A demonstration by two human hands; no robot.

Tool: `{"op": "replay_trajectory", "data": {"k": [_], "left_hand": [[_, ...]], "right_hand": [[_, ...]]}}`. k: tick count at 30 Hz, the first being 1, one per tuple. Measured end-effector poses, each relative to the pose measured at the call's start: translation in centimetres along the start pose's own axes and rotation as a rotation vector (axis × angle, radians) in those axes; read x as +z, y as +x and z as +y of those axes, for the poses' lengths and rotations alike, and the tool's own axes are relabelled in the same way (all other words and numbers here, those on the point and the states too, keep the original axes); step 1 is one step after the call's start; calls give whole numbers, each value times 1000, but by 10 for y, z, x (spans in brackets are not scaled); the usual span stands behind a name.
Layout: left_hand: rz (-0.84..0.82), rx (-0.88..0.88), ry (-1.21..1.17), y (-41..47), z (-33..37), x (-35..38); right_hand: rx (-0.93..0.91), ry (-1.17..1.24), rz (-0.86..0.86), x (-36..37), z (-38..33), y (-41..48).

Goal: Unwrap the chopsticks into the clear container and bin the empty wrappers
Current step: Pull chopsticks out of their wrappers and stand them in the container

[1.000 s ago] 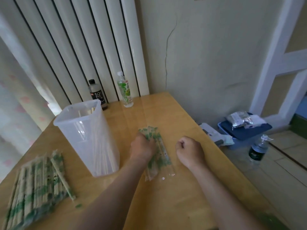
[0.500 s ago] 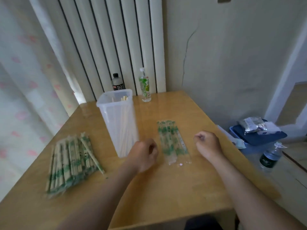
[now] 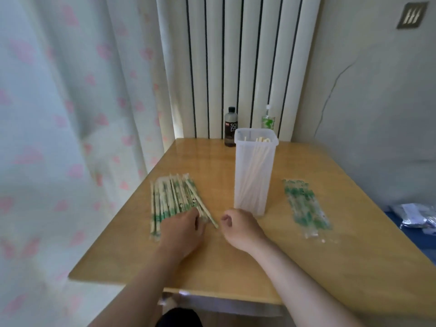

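Observation:
A pile of wrapped chopsticks in green-printed sleeves lies on the left of the wooden table. My left hand lies over the pile's near end, curled fingers against the rightmost, slanted pair. Whether it grips that pair is hidden. My right hand rests beside it as a loose fist with nothing in it. Just behind that hand stands the tall clear container with several bare chopsticks upright inside. Several empty wrappers lie flat to its right.
A dark bottle and a green-labelled bottle stand at the table's back edge by the radiator. A curtain hangs on the left. A blue box with plastic packets sits on the floor at the right.
My left hand has let go of the empty wrappers and moved left to the wrapped pile. The right hand followed to the container's front. The view swung left.

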State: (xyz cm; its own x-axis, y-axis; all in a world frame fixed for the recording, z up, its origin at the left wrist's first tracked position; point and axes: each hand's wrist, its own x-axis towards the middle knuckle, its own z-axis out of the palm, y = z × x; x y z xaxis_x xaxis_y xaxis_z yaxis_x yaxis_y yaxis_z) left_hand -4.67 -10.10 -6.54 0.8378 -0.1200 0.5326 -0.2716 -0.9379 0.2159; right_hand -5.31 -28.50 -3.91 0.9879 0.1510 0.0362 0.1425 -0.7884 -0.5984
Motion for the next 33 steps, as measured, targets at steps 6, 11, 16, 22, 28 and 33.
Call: {"op": "replay_trajectory", "data": {"k": [6,11,16,22,28,33], "left_hand": [[121,105,-3,-16,-16,10],[156,146,-19,-16,-18,15],[260,192,2,-19,-17,15],[326,226,155,4,1,-9],[295,393,147,26,16,-21],[263,377,99,24,47,-19]], "right_hand": [[103,-282,61,29,-18,12],[208,-200,165,29,-19,12],[258,251,258,8,-17,8],[125,440,75,-47,-10,-10],[88,659,30,-92,8,-27],[130,1234,218,-96,4,-35]]}}
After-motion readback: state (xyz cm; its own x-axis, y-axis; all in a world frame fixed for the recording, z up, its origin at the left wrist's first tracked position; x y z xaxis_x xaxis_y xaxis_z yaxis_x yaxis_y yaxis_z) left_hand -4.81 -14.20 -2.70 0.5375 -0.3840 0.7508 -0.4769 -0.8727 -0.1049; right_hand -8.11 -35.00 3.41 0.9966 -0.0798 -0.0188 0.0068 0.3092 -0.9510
